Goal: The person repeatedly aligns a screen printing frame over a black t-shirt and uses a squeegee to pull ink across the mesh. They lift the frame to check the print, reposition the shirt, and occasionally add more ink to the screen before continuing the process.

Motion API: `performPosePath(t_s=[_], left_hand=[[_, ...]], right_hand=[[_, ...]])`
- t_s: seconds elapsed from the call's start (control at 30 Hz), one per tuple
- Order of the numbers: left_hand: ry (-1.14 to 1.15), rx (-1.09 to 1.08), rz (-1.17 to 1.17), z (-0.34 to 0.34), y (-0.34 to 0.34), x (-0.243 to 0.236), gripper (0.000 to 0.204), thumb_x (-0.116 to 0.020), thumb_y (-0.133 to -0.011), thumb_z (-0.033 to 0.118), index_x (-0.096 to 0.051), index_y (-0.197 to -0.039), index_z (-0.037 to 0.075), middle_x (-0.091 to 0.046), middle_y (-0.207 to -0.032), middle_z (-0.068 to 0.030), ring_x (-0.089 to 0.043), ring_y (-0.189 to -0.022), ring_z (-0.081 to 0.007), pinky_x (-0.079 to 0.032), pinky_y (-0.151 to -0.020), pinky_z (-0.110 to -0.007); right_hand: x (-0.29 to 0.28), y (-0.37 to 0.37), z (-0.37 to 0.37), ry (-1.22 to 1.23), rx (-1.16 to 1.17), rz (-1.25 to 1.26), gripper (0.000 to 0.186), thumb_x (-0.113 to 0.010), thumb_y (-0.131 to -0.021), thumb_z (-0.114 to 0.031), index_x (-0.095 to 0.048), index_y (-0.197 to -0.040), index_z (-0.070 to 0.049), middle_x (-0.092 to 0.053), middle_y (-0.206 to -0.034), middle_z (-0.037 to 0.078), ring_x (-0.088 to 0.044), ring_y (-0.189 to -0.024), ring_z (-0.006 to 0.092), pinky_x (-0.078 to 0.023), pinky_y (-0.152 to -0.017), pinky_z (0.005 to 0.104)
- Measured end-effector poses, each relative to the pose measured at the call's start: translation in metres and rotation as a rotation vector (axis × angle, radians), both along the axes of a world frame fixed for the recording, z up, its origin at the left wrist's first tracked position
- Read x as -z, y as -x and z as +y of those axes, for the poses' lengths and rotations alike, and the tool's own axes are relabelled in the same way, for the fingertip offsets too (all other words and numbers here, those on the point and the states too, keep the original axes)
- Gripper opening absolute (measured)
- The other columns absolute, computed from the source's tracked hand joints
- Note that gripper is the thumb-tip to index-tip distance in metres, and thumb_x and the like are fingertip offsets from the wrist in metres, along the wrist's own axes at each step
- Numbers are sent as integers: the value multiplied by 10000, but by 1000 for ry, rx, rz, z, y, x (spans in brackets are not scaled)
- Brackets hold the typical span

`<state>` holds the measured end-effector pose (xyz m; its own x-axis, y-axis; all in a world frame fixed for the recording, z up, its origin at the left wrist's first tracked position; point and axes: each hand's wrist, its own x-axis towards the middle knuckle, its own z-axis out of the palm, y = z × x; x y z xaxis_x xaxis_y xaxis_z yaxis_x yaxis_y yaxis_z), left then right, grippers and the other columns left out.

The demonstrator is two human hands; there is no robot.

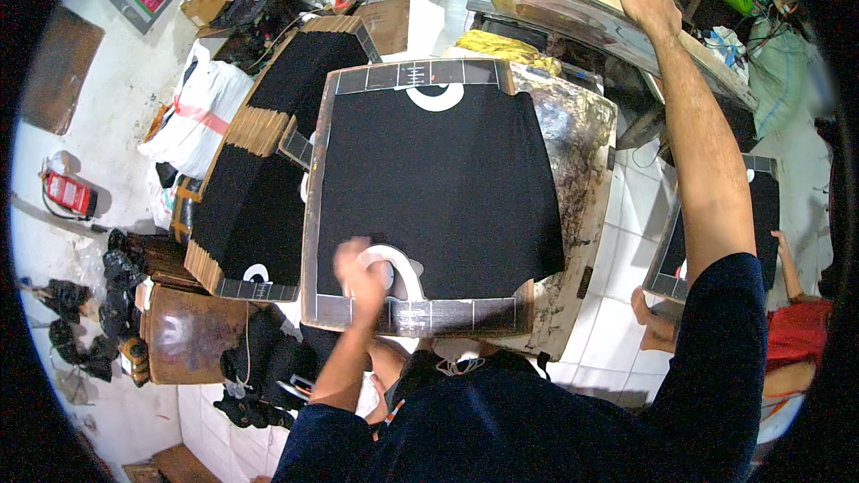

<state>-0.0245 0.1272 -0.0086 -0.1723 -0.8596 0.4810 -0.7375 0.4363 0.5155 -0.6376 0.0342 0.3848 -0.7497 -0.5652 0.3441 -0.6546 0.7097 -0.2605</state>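
Note:
In front of me a black fabric piece [429,179] lies flat on a board [313,241] with dark, white-lined strips at its far and near ends. White curved shapes show at the fabric's far edge and near edge. My left hand [358,273], smeared by motion, is over the near left part of the fabric, beside the near white curve [398,264]; its fingers cannot be made out. Up at the far right, my right hand [649,7] is closed on the upper edge of a tilted wooden-edged frame [573,4].
Left of the board stands a long stack of boards [246,179] carrying black fabric. A stained table [573,143] lies beneath the board. To the right, another person [796,335] sits by a similar fabric-covered board [761,215]. A fire extinguisher [69,194] hangs at the left wall.

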Motion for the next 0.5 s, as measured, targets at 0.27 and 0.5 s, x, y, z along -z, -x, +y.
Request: performPosePath(t_s=[0.27,0.5], left_hand=[[-640,-415,38,-92,-197,54,650,-516,-1076,473,-623,-791,-101,-605,-647,-94,-506,-633,-212,-420,-625,-467],[-850,-224,612,-81,-149,-2,461,-561,-1080,393,-578,-719,106,-463,-660,85,-372,-597,-55,-281,-526,-288]], right_hand=[[-2,4,-6,-2,98,40,698,-383,-955,-703,-653,-1404,-242,-629,-1433,160,-583,-1338,376,-433,-1128,512],[-4,-3,-3,175,46,113,634,-509,-966,-607,-787,-1023,-39,-735,-1079,265,-688,-1081,444,-518,-968,511]])
